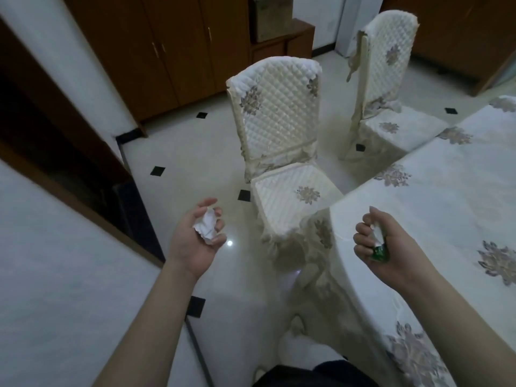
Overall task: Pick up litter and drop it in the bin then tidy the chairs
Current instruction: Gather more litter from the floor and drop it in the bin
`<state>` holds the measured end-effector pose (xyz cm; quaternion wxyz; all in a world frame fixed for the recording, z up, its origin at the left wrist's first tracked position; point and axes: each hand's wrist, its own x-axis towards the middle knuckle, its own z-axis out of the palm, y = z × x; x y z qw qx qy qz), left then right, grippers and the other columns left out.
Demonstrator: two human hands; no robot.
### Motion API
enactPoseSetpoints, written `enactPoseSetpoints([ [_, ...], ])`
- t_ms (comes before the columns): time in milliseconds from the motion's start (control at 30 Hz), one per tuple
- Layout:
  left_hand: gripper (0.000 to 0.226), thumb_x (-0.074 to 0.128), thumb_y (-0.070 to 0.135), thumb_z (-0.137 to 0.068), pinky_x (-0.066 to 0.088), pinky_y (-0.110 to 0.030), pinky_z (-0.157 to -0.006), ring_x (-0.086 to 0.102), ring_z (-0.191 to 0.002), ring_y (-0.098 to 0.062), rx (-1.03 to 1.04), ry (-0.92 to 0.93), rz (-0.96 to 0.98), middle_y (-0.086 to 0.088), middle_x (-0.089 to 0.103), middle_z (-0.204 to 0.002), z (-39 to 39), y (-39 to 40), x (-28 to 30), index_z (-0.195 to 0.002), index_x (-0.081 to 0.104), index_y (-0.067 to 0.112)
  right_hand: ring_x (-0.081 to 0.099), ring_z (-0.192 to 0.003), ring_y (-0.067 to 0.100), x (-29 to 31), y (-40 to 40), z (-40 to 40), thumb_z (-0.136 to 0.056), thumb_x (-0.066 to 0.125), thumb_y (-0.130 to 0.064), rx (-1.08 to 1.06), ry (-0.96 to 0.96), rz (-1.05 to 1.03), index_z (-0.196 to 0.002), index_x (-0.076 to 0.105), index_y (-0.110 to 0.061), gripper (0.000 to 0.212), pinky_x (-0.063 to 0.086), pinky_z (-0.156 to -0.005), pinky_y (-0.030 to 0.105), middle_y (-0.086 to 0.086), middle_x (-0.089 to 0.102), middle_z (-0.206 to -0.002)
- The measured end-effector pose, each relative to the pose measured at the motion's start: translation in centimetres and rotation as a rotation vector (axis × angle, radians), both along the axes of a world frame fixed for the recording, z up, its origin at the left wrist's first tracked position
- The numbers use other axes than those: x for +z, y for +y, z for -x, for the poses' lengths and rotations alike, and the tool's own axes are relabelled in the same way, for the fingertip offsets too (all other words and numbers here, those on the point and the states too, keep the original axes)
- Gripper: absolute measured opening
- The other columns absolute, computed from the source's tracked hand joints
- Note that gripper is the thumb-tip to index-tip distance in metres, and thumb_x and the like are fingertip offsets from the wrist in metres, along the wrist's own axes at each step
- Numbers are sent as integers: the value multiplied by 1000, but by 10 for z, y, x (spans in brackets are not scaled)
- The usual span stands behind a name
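My left hand (192, 241) is palm up over the floor, its fingers curled around a crumpled white paper (206, 225). My right hand (382, 244) hovers at the table's rounded edge, closed on a white scrap together with a green wrapper (379, 250). Straight ahead stands a near chair (282, 152) in a quilted cream cover, turned away from the table and out on the floor. A far chair (388, 88) of the same kind stands behind it, next to the table. No bin is in view.
A table (435, 208) under a flowered cream cloth fills the right side. White floor tiles with black diamonds (178, 152) lie open to the left of the chairs. Brown cupboards (167, 51) line the back wall. A white wall with a dark doorway (50, 141) runs along the left.
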<state>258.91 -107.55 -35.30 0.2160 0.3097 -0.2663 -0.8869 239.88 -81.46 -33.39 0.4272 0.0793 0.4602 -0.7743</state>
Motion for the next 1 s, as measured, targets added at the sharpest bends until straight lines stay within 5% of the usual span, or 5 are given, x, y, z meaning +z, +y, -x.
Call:
enactPoseSetpoints([
  [367,19,53,15,-77,25,-18,-43,42,-52,-10,-22,-129,52,-2,52,-75,72,-61,-7,-95,62,15,30,-43,7,-53,-107,81,-92,54,-29,105,-159,-46,-73,44,-17,24,27,-37,19,-2,38,-61],
  [667,38,77,22,-48,27,-18,-42,43,-52,-9,-42,-129,81,1,53,-75,122,-123,2,-85,69,20,31,-44,7,-28,-197,140,-94,53,-29,140,-131,43,-73,46,-18,25,28,-40,19,-3,41,-62],
  [867,51,83,22,-47,28,-18,-40,43,-52,-10,-113,-30,68,0,53,-76,159,-192,-1,-93,63,18,30,-49,9,-34,-248,149,-94,55,-28,119,-112,-25,-74,47,-17,24,24,-44,20,-3,42,-62],
  [1000,30,71,18,-61,24,-19,-40,43,-53,-11,-155,-42,42,-1,52,-76,181,-250,-11,-91,64,17,29,-47,9,-43,-302,154,-94,54,-27,73,-106,-31,-74,46,-17,24,25,-41,19,-2,40,-61],
])
